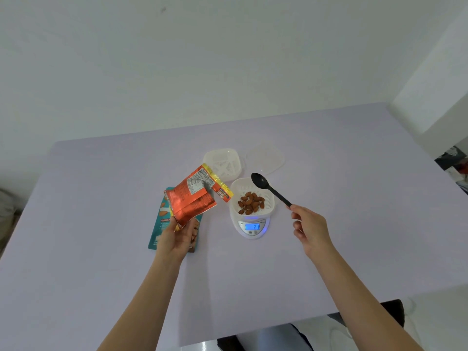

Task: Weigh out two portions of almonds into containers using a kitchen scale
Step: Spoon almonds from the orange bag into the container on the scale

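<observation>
The left grip (177, 239) holds an orange almond bag (195, 198); its print is too small to read. The right grip (310, 229) pinches a black spoon (261, 181). Almonds (250, 203) lie in a white basket (238, 184) on the scale (263, 230), which reads 21. From the scale, a teal bag (155, 234) lies at 9 o'clock and a second basket (222, 160) sits at 11 on the desk (101, 198).

Foil pouch (193, 198) in left grip (177, 236): metallic orange-red, yellow-gold strip at the mouth, white printed label panel. Teal pouch (159, 229) under that grip: teal with pale print. Spoon (268, 188) in right grip (310, 230): plain black. Between the grips: almonds (250, 202) brown, in a white container (236, 188) with slotted sides. Scale (252, 235) white, display (252, 226) lit blue, dark digits. Beyond the left grip: second container (222, 162) white, slots in triangle pattern. Lid (264, 157) beside it: frosted clear. Table (101, 198): plain pale lilac.
</observation>
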